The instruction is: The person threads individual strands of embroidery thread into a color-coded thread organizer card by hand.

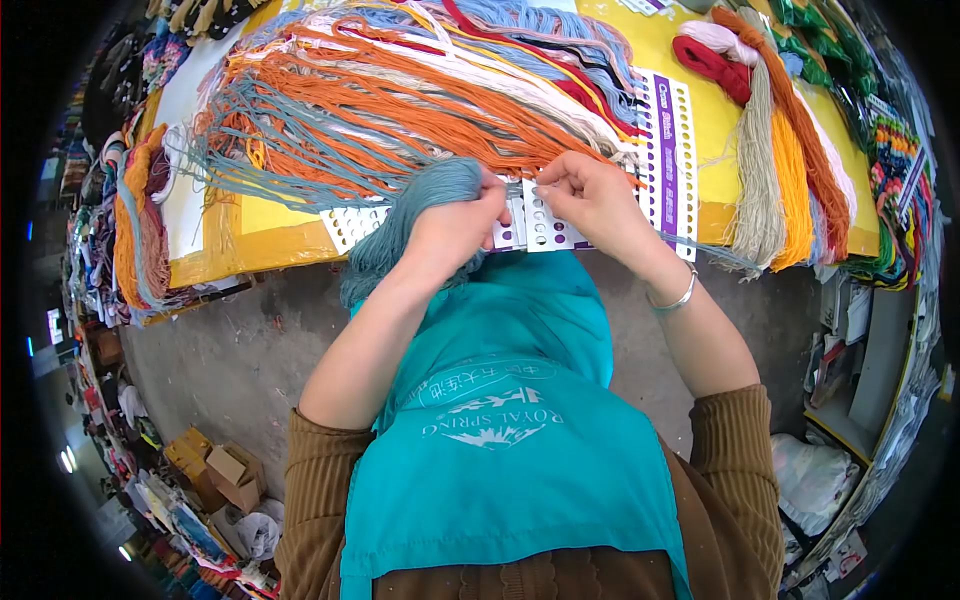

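My left hand [458, 232] is closed around a thick skein of blue-grey embroidery thread [440, 190], which hangs over the table's front edge. Beside it, my right hand [598, 208] pinches thumb and forefinger together above a white punched thread card [541, 222]; what lies between the fingertips is too small to make out. Blue-grey strands [290, 165] fan out to the left across the orange threads [400, 105]. A thin blue-grey thread [715, 247] runs rightward from beneath my right wrist. Near that hand lies a purple-and-white card [664, 150] with rows of holes, printed "Cross Stitch".
The yellow table [265, 255] bears many coloured threads. Hanks of beige [762, 165], yellow [790, 190] and rust thread [815, 150] drape over its right front edge; more hang at the left [140, 220]. Cardboard boxes [235, 475] stand on the floor, lower left.
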Demonstrator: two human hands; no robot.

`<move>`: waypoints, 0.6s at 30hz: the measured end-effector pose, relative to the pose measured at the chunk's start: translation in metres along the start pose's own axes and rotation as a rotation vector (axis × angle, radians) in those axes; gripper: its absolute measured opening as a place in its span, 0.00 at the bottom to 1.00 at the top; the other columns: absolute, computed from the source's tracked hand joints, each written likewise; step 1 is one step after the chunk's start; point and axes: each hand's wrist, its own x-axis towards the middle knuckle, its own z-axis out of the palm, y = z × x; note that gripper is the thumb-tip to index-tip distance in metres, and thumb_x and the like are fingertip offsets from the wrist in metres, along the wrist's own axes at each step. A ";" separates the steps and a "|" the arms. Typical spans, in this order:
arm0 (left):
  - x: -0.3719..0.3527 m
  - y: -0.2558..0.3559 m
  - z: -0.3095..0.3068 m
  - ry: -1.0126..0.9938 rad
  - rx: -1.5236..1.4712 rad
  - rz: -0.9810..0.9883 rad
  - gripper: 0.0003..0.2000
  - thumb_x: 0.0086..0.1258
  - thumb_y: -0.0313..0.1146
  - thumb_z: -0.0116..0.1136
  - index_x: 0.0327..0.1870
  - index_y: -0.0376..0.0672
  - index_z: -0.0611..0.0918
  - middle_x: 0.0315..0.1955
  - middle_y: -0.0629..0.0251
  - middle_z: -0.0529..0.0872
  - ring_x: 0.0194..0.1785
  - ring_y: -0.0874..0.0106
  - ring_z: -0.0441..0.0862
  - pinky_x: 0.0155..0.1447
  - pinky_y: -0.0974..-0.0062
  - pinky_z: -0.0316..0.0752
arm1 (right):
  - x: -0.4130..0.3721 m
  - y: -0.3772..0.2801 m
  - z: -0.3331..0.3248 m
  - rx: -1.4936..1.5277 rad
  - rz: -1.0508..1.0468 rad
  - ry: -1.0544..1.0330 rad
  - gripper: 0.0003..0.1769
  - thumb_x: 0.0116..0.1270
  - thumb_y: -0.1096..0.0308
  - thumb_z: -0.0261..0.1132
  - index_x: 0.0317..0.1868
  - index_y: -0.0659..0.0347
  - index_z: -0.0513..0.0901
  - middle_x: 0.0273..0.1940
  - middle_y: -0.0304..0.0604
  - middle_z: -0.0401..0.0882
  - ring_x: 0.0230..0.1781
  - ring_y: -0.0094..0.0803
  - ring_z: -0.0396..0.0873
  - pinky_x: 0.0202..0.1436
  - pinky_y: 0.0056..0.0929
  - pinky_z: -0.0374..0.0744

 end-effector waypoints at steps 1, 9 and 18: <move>-0.002 0.002 -0.002 0.003 -0.046 -0.011 0.05 0.72 0.30 0.55 0.40 0.39 0.79 0.24 0.69 0.81 0.18 0.85 0.68 0.22 0.85 0.62 | -0.001 -0.006 -0.001 -0.053 0.003 -0.007 0.10 0.63 0.66 0.68 0.39 0.63 0.81 0.25 0.40 0.81 0.25 0.25 0.80 0.30 0.27 0.76; -0.019 0.023 0.007 -0.262 -0.328 -0.235 0.06 0.71 0.35 0.58 0.37 0.43 0.81 0.20 0.71 0.78 0.19 0.84 0.65 0.24 0.84 0.59 | -0.004 -0.025 0.002 -0.199 0.103 -0.005 0.17 0.64 0.56 0.69 0.40 0.62 0.80 0.24 0.42 0.81 0.24 0.28 0.80 0.28 0.27 0.75; 0.001 0.006 0.020 -0.133 0.085 -0.007 0.12 0.73 0.40 0.55 0.31 0.43 0.81 0.18 0.73 0.76 0.19 0.83 0.66 0.25 0.82 0.59 | 0.006 -0.011 -0.008 0.261 0.078 -0.102 0.20 0.67 0.57 0.69 0.47 0.66 0.78 0.27 0.37 0.81 0.27 0.18 0.76 0.30 0.21 0.73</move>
